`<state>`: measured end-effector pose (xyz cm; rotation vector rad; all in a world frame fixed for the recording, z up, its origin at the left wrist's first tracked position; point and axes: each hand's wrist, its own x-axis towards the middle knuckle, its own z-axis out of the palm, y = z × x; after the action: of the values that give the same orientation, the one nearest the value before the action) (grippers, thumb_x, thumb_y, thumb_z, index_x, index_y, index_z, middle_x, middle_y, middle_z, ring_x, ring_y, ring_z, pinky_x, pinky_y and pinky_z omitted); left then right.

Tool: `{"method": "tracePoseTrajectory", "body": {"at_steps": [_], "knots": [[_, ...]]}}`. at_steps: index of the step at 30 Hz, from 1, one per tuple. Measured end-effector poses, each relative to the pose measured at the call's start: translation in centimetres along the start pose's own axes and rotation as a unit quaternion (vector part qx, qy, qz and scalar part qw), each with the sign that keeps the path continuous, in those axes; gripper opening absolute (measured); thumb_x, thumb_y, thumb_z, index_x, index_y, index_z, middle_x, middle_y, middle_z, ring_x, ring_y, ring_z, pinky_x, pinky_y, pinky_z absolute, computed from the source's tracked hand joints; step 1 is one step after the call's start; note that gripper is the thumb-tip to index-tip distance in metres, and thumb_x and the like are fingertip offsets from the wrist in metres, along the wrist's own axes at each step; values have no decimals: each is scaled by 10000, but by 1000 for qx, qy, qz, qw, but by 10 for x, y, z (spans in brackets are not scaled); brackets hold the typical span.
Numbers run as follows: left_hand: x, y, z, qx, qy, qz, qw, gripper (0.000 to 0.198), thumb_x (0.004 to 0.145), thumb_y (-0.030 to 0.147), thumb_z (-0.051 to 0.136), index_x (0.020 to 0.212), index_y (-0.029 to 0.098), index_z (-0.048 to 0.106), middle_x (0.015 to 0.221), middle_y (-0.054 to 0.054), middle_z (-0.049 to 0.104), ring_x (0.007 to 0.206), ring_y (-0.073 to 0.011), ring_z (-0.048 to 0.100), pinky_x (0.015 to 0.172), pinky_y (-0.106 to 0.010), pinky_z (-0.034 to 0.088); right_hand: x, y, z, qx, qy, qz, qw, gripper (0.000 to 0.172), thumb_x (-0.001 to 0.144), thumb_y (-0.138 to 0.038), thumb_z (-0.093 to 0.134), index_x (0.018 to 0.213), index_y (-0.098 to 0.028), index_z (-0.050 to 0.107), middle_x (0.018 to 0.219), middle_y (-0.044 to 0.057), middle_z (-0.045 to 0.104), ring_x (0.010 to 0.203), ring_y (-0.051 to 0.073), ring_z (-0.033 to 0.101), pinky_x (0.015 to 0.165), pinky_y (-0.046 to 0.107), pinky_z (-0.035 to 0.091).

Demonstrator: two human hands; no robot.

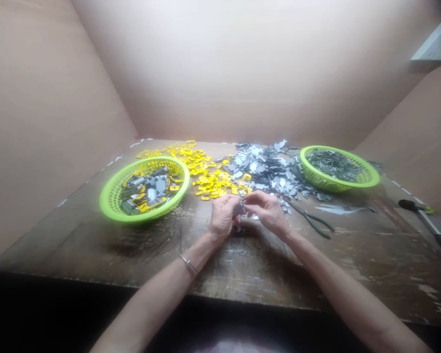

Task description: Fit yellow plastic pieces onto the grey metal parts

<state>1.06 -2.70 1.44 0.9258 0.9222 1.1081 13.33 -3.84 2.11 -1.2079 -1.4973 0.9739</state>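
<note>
My left hand [222,215] and my right hand [266,212] meet at the middle of the table, pinching a small grey metal part [238,208] between their fingertips. The fingers hide most of it. Just beyond my hands, a scattered pile of yellow plastic frames [209,179] adjoins a heap of grey metal parts [264,169]. Thin dark wires [238,229] hang below my hands. Green-handled pliers [312,220] lie to the right of my right hand, not touching it. A metal bangle [188,264] circles my left wrist.
A lime-green basket [112,193] at left holds yellow frames and grey parts. Another [325,181] at back right holds dark grey parts. Dark wires [154,240] lie on the worn wooden table [242,279]. A black-handled tool [426,225] lies at right. Cardboard walls surround the table.
</note>
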Motion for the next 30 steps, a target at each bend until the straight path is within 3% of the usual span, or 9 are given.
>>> {"method": "tracePoseTrajectory", "body": {"at_steps": [4,7,11,15,19,21,25,30], "knots": [[3,0,-1,-28,-70,-87,993,254,655,367,497,769,141,477,490,9,496,327,-53,402,289,-141,199,0,8,-3,-109,61,-44,991,83,613,-207,538,670,-151,560,628,7,572,568,115,517,549,237,416],[5,-2,-4,-50,-110,-135,983,249,658,369,499,758,144,460,516,-3,504,346,-56,411,291,-133,195,-1,13,-4,-212,51,-143,965,50,629,-180,519,635,-169,567,617,10,566,596,118,501,580,236,391],[8,-4,-7,-54,-81,-156,983,239,667,366,495,724,139,447,478,5,480,333,-52,390,290,-125,180,-2,15,-5,-287,-4,-257,923,94,665,-147,483,673,-176,573,674,31,578,654,125,493,634,244,378],[9,-6,-7,-48,-54,-154,985,233,673,367,488,678,143,426,423,27,436,303,-55,371,282,-129,176,-3,18,-4,-339,-45,-315,885,154,717,-125,418,719,-168,566,716,49,577,692,131,480,653,251,371],[9,-6,-5,-23,-17,-146,989,255,666,378,495,613,148,399,374,50,380,274,-52,353,272,-132,182,-7,18,1,-423,-98,-350,830,222,745,-125,368,621,-156,550,629,56,543,643,136,449,589,246,349],[8,-4,-4,12,-10,-143,990,284,657,405,500,598,144,404,367,47,383,266,-49,354,268,-130,177,-8,15,4,-425,-70,-329,840,214,743,-137,375,632,-150,557,613,58,542,624,137,449,576,245,345],[4,5,-4,78,-50,-126,988,358,654,487,460,667,129,462,384,18,444,259,-51,368,253,-127,169,-6,6,4,-323,19,-187,928,160,713,-159,429,744,-151,585,669,48,592,597,119,496,577,231,368],[3,12,-9,22,-132,-130,983,481,625,559,431,841,130,441,460,-6,495,304,-92,439,247,-153,257,2,1,-4,-155,1,20,988,121,646,-199,491,630,-157,604,499,-5,573,443,93,491,431,199,367]]}}
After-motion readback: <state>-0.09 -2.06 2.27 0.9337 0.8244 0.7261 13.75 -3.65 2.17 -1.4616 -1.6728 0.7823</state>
